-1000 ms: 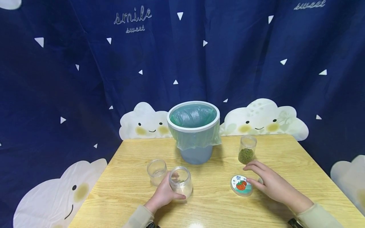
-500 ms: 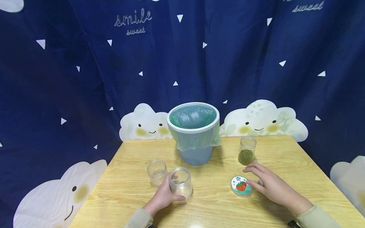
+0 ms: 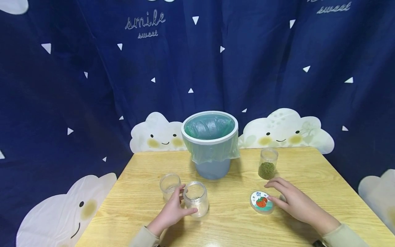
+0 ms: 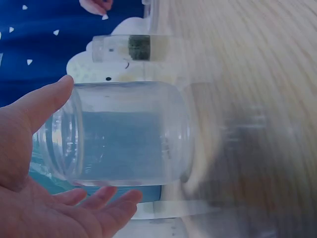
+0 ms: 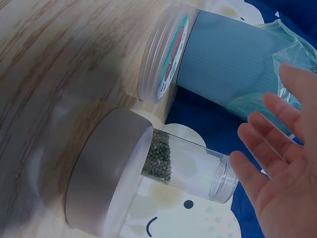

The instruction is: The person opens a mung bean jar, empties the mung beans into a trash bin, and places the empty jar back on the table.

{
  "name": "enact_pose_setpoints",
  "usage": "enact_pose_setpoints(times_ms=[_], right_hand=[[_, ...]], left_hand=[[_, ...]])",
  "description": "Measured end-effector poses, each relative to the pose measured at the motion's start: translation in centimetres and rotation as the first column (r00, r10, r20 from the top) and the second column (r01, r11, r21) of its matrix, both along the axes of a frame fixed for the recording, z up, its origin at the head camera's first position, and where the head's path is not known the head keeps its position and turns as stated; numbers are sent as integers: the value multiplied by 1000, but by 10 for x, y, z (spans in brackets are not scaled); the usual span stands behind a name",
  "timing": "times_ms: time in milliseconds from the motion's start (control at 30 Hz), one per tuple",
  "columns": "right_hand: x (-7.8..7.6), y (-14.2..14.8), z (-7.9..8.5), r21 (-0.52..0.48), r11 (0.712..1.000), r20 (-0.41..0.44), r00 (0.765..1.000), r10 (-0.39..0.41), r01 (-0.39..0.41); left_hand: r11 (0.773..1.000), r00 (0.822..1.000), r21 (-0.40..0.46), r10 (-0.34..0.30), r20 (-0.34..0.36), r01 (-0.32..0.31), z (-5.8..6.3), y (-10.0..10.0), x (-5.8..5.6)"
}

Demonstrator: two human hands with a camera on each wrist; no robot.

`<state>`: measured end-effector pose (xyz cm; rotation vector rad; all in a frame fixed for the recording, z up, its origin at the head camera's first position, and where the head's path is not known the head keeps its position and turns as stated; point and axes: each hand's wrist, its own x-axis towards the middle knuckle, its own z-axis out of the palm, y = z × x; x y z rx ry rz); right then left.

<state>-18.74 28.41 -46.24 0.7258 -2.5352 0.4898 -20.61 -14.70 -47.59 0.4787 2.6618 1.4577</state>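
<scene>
A clear, open-topped jar (image 3: 196,200) stands upright on the table, with a few specks seen inside. My left hand (image 3: 172,210) is spread beside it, thumb at its near side and fingers behind its left side; in the left wrist view the fingers (image 4: 116,208) lie apart from the wall. Farther left stands a second clear jar (image 3: 170,185), partly behind that hand. My right hand (image 3: 291,200) hovers with loosely bent fingers over a round lid with a tomato picture (image 3: 261,201), holding nothing. A clear jar of small green grains (image 3: 267,164) stands beyond it.
A blue-grey bin (image 3: 213,168) lined with a green bag stands at the table's back middle. A grey-brown round object (image 5: 106,171) sits under my right hand, mostly hidden in the head view. The wooden table (image 3: 228,223) ends at a dark blue curtain (image 3: 262,68).
My left hand has loosened from the clear jar and drawn slightly left, its fingers spreading. The jar stays in place. My right hand is nearly still.
</scene>
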Motion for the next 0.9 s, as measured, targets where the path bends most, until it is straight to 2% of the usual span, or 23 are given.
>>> enact_pose_setpoints(times_ms=[300,433,567,667,900], right_hand=[[0,2,0,-29,999,49,999,17,-16],[-1,5,-1,-16,1000,13,1000,24,-24],[-3,8,-1,-2,1000,-35,999,31,-31],[-4,9,0,-10,999,-32,998,45,-45],[-5,7,5,0,1000,-50,998,29,-29]], left_hand=[[996,998,88,-8,66,2,12,-4,3],[993,997,113,5,73,-13,20,-5,4],[992,999,122,41,19,-43,28,-5,7],[992,996,102,76,-52,-70,35,-4,9],[991,972,53,128,-200,-119,49,1,10]])
